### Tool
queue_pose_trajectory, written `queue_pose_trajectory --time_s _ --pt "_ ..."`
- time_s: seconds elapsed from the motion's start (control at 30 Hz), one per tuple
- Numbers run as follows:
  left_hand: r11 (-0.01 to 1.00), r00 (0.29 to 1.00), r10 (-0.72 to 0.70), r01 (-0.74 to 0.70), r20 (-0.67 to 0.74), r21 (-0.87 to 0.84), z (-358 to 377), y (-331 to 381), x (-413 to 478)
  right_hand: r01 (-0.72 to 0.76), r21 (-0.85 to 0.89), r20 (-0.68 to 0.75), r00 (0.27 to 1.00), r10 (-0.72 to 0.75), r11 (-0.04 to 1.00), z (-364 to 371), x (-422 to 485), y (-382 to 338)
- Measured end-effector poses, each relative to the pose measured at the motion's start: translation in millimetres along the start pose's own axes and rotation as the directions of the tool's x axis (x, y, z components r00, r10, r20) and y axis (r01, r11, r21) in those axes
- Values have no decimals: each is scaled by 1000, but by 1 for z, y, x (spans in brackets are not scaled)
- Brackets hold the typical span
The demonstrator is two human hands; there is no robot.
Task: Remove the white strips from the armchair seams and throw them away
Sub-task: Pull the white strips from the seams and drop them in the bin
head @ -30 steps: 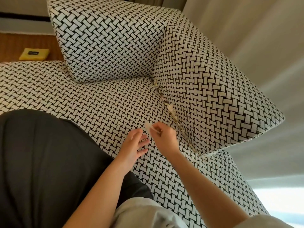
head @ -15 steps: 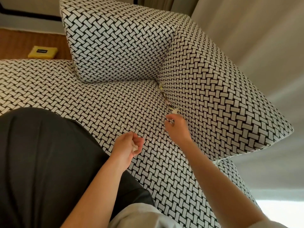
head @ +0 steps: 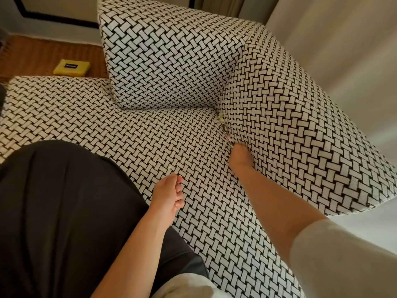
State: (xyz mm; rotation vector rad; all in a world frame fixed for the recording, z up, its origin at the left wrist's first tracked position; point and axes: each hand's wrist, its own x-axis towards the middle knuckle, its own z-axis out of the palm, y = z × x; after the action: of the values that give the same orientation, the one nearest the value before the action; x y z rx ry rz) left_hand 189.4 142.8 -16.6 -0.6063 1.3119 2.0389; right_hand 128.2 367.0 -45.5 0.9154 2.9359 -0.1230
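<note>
The armchair has a black-and-white woven cover, and its seat (head: 133, 130) meets the right side cushion (head: 290, 125) along a seam. Pale white strips (head: 221, 120) stick out of that seam near the back corner. My right hand (head: 239, 157) is pushed into the seam just below them. Its fingertips are hidden between seat and cushion. My left hand (head: 168, 193) hovers over the seat beside my lap with its fingers curled round a thin white strip, whose pale end (head: 170, 168) pokes out above the hand.
A back cushion (head: 171, 61) stands behind the seat. My dark-clothed lap (head: 64, 211) covers the seat's left front. A yellow packet (head: 71, 66) lies on the brown floor at the far left. Pale curtains (head: 343, 50) hang to the right.
My right hand passed a strip to my left hand, then moved back up to the seam and pressed into it. My left hand curled round the strip and drew back towards my lap.
</note>
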Motion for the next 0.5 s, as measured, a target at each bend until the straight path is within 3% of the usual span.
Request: queue_pose_trajectory --time_s 0.27,0.4,0.5 --pt "1000 1000 -10 10 -2 -21 0 -1 0 64 69 -106 993 -56 996 2 -6 6" --pt "1000 1000 -26 26 9 -12 2 -3 3 107 308 -155 986 -61 945 3 -35 20" --pt "999 1000 -24 24 1 35 4 -5 5 46 445 -94 996 -5 894 3 -62 36"
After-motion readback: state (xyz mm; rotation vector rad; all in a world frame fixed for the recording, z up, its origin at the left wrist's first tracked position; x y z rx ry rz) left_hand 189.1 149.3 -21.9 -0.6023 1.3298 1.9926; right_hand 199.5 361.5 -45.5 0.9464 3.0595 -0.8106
